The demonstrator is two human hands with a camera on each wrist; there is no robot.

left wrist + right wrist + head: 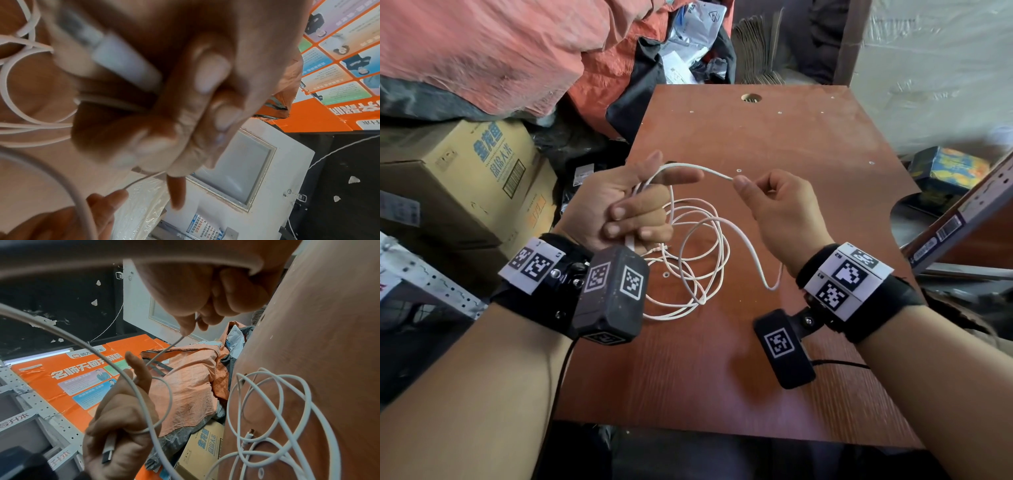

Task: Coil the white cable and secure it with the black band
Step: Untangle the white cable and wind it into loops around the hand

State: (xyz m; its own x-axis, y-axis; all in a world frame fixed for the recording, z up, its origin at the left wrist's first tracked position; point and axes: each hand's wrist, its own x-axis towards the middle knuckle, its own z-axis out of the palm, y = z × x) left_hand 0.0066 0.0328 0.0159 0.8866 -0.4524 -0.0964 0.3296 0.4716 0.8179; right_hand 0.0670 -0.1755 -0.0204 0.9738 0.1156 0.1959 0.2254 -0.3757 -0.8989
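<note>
A thin white cable [709,236] lies in loose tangled loops on the brown wooden board [774,144]. My left hand [626,205] grips the cable's plug end [123,60] in its curled fingers, with the forefinger pointing out and a loop of cable passing over it. My right hand [774,202] pinches the cable [164,350] between thumb and forefinger, just right of the left forefinger. A slack length hangs from the right hand down to the board. The other plug [248,434] lies among the loops on the board. No black band shows in any view.
Cardboard boxes [472,185] stand to the left of the board. Orange sacks [500,44] and dark bags are piled behind it. A metal shelf [962,219] juts in at the right, and a colourful box [948,168] lies beyond it.
</note>
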